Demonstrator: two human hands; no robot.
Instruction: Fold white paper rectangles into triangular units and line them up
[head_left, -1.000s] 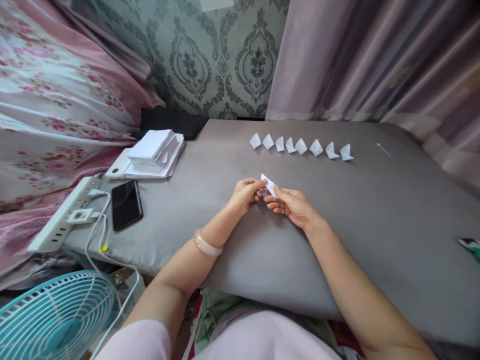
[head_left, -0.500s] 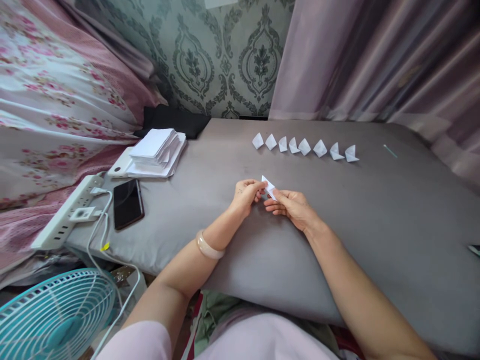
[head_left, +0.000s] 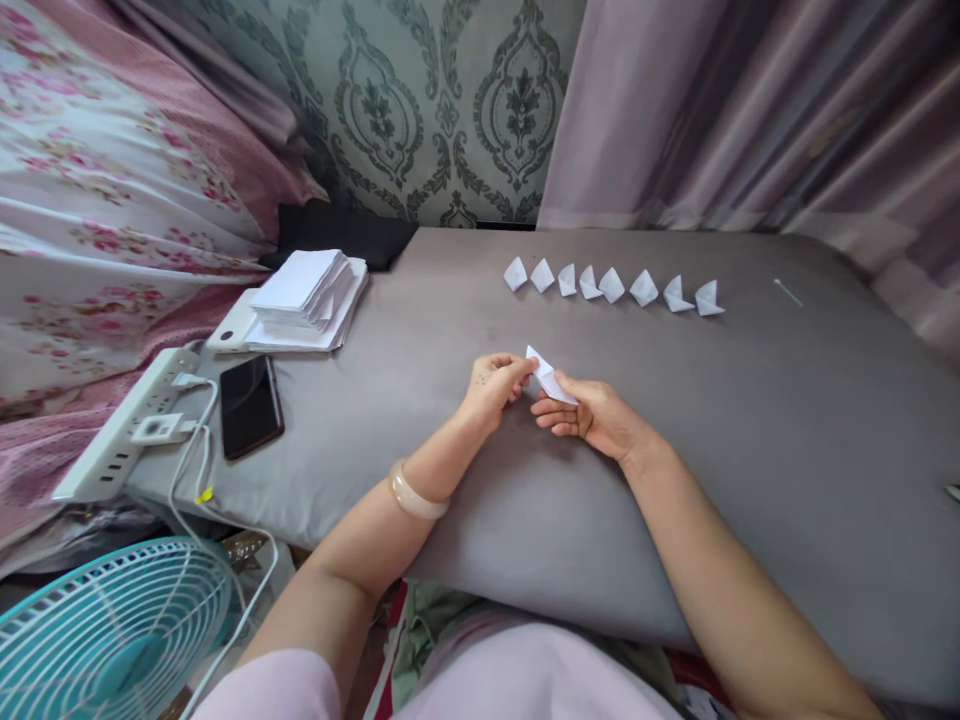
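Observation:
A small piece of folded white paper (head_left: 553, 380) is held between both hands, just above the grey-covered table (head_left: 420, 450). My left hand (head_left: 495, 386) pinches its upper left end between thumb and fingers. At its lower right end, my right hand (head_left: 592, 412) grips it with the thumb on top and the fingers curled beneath. The paper lies slantwise, with a pointed tip at the upper left. Beyond the hands stands a row of several folded paper boats (head_left: 612, 286), white and angular.
At the left are a stack of white paper (head_left: 296, 285), a black phone (head_left: 250, 405) and a white power strip (head_left: 124, 430) with cables. A turquoise fan (head_left: 127, 640) stands below the table's left edge. A thin stick (head_left: 787, 291) lies at the far right.
The right hand has shifted slightly right and down, and more of the folded paper shows between the hands. The left hand keeps its pinch. The view has tilted a little.

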